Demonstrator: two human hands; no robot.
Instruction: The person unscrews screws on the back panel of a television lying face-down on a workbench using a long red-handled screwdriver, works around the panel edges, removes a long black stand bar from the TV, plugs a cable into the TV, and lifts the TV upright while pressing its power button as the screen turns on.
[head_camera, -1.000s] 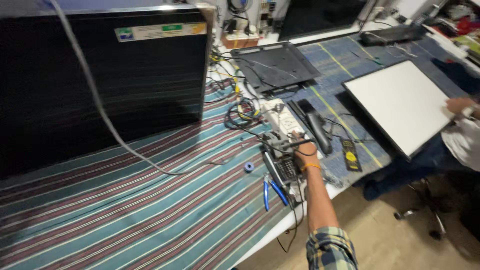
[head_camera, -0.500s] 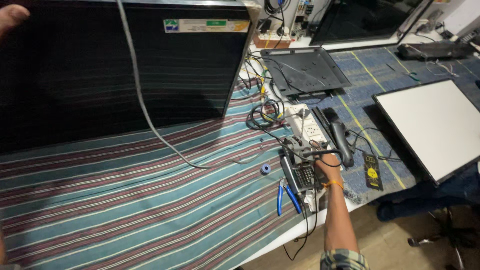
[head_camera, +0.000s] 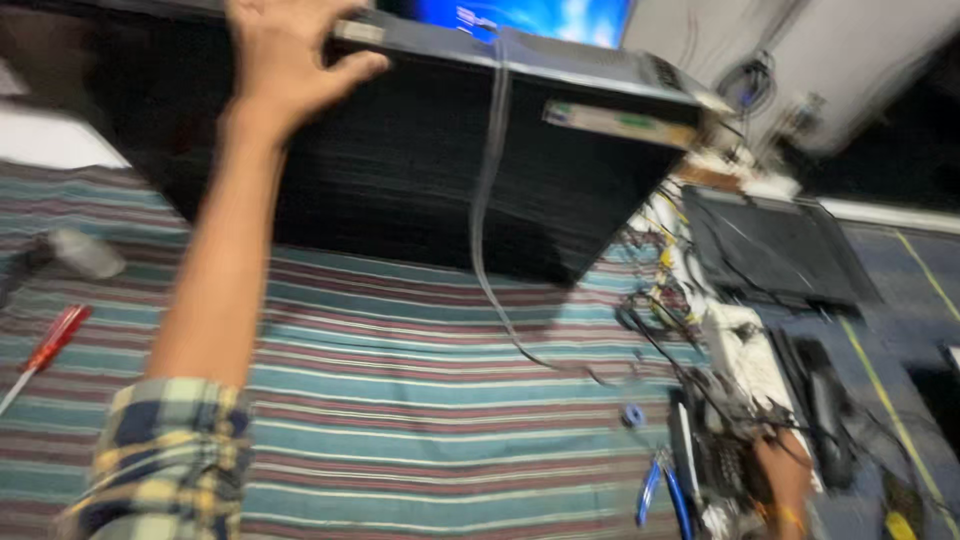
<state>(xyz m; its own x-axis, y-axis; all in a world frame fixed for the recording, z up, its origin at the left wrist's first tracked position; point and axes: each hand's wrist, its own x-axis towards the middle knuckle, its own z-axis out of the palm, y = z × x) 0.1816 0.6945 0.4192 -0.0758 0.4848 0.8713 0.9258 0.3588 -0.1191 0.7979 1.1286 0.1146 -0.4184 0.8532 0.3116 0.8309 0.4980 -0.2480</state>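
The large black panel, a flat screen lying tilted over the striped surface, looked broad, thin and stiff, and probably fragile across its dark face, so it would be best taken by the frame at its edges rather than pressed on the middle; its span suggested an awkward, moderately heavy load for one hand. The left hand reached up to the panel's far top edge, fingers spread and curled over the rim, gripping the frame there (the sleeve below it was a yellow and blue check). A thin pale cable hung down across the panel's face and trailed onto the cloth. The right hand rested low at the right on a cluttered circuit board amid tangled wires; blur kept me from telling whether its fingers were closed on anything or merely lying there. Blue-handled pliers lay just beside that hand, and a red-handled screwdriver lay well apart at the left edge of the cloth.
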